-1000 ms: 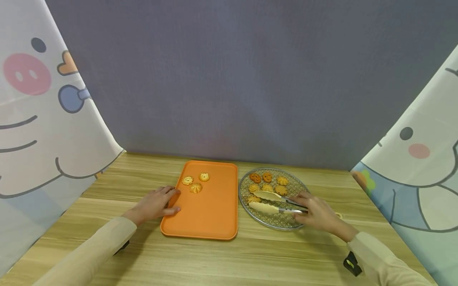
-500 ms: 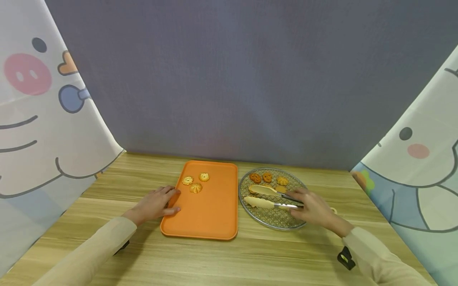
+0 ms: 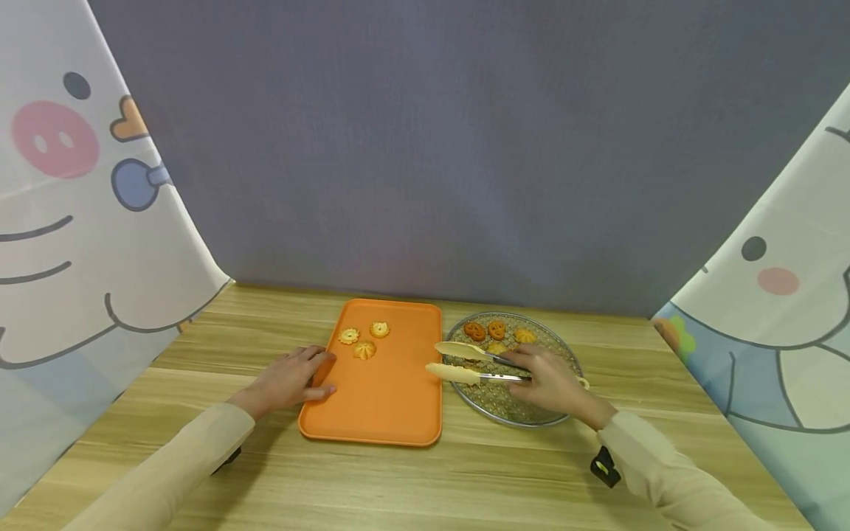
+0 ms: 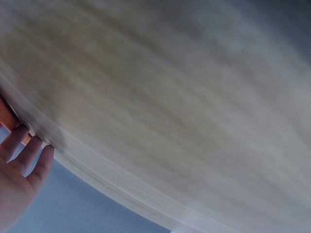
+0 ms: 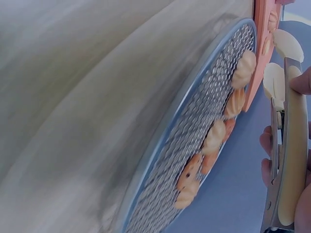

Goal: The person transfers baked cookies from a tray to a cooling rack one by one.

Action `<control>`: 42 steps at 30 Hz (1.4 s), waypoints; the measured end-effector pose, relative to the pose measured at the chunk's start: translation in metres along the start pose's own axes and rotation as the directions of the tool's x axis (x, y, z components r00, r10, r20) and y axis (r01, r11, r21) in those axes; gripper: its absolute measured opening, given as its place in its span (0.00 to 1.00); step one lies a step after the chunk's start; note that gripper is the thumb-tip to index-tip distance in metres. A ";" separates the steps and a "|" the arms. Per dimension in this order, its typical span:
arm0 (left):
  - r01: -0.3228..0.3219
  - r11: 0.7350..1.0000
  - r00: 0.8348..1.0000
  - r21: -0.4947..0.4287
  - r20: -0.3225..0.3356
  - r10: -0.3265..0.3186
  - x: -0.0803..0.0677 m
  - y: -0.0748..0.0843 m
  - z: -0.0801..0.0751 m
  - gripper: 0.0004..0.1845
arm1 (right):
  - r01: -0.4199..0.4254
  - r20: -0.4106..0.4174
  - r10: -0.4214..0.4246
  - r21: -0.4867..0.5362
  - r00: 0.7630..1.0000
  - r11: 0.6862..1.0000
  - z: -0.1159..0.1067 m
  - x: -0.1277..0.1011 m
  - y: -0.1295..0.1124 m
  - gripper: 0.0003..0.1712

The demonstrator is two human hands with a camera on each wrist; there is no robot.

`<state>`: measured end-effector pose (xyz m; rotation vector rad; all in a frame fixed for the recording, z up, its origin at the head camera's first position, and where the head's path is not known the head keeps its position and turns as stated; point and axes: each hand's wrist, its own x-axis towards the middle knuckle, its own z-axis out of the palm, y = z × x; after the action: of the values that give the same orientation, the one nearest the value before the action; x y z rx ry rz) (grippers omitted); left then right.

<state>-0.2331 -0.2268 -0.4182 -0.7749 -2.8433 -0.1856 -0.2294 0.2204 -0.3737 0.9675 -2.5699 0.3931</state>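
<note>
The right hand [image 3: 547, 382] gripped a pair of cream-tipped tongs [image 3: 465, 363] by their metal arms, fingers curled round them. The two spoon-shaped tips stood apart, one beyond the other, and pointed left across the gap where the round wire rack [image 3: 531, 411] met the orange tray [image 3: 392, 405]. Whether anything sat between the tips could not be told from the head view; in the right wrist view the tips [image 5: 282, 58] looked bare, with the metal arm running down past the fingers [image 5: 266, 145].

The wire rack lay just right of the tray on the wooden table [image 3: 465, 479]. On its far part sat two darker orange biscuits [image 3: 474, 330] and some paler piped biscuits [image 3: 524, 335]; the right wrist view showed a row of them along the mesh [image 5: 214, 138].

The left hand [image 3: 288, 380] rested on the near left edge of the tray, fingers fairly straight and spread, thumb lying on the tray's rim; it held nothing. In the left wrist view only the fingertips [image 4: 29, 160] showed against the blurred table.

Three pale flower-shaped biscuits [image 3: 364, 349] lay in the far left part of the tray, close together and just beyond the left hand's fingertips.

A grey backdrop [image 3: 465, 147] stood behind the table, with cartoon-printed cloths [image 3: 66, 221] hanging at left and right.
</note>
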 end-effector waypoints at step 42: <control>0.012 1.000 0.999 0.001 0.036 -0.012 0.001 0.001 -0.002 0.33 | -0.003 0.198 -0.016 0.096 0.980 0.995 0.050 0.092 -0.044 0.27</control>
<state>-0.2333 -0.2252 -0.4157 -0.7687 -2.8821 -0.1735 -0.2757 0.1168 -0.3740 1.0995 -2.7475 0.4424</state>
